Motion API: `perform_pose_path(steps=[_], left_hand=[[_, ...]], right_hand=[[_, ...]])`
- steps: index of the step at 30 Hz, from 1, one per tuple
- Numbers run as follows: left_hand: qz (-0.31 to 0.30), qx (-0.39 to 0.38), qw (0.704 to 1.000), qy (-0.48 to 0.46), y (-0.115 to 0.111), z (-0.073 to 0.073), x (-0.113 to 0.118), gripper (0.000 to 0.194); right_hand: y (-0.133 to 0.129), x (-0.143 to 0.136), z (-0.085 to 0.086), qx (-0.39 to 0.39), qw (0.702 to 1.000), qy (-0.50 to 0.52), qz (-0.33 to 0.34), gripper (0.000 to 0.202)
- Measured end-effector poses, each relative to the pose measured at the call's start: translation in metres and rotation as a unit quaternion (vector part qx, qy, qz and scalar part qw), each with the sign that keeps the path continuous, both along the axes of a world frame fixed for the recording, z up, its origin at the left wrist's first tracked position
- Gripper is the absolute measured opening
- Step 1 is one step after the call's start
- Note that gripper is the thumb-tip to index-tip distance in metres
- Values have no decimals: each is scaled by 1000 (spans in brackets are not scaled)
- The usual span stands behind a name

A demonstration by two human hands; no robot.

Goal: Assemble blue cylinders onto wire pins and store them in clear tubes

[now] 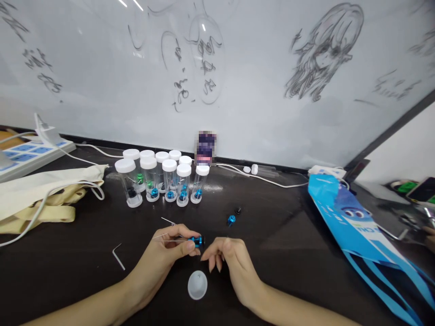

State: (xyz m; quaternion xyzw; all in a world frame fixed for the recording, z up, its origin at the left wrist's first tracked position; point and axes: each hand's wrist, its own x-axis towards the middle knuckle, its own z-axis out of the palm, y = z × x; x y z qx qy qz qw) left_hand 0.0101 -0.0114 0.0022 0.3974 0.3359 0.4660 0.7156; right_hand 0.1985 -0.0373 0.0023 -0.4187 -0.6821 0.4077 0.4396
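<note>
My left hand [175, 246] pinches a small blue and black metal part [197, 241] between thumb and fingers, with thin metal rods pointing left from it. Just right of that part is my right hand [229, 253], its fingers curled downward; whether its fingertips hold anything is hidden. A small translucent white cup [197, 285] sits on the table below the hands. Beyond my right hand lie a blue piece [231, 220] and a small black piece [238, 210]. An L-shaped hex key [118, 258] rests left of my left hand.
Several clear tubes with white caps [184, 185] stand at the back, holding blue, green or black parts. A phone [205, 148] leans on the whiteboard [251, 81]. Cloth bag [50, 194] and power strip [30, 156] are left; a blue bag [340, 217] lies right.
</note>
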Motion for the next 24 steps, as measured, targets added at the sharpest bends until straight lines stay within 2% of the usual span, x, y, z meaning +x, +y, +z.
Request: perform_pose_path(steps=[4, 9, 12, 16, 21, 24], left_hand=[[6, 8, 1000, -2, 0, -1, -1, 9], [6, 0, 1000, -6, 0, 0, -1, 10], [10, 4, 1000, -8, 0, 0, -2, 10], [3, 9, 1000, -11, 0, -1, -2, 9], [-9, 62, 998, 27, -1, -2, -1, 11], [-16, 120, 990, 66, -3, -2, -2, 14]], right_hand=[[0, 0, 2, 20, 999, 10, -27, 57], [-2, 1, 1, 12, 1000, -1, 10, 68], [-3, 2, 2, 16, 1000, 8, -13, 62], [-1, 2, 4, 35, 999, -22, 20, 64], [0, -2, 10, 25, 995, -97, 6, 33], [-2, -2, 13, 34, 992, -117, 34, 28]])
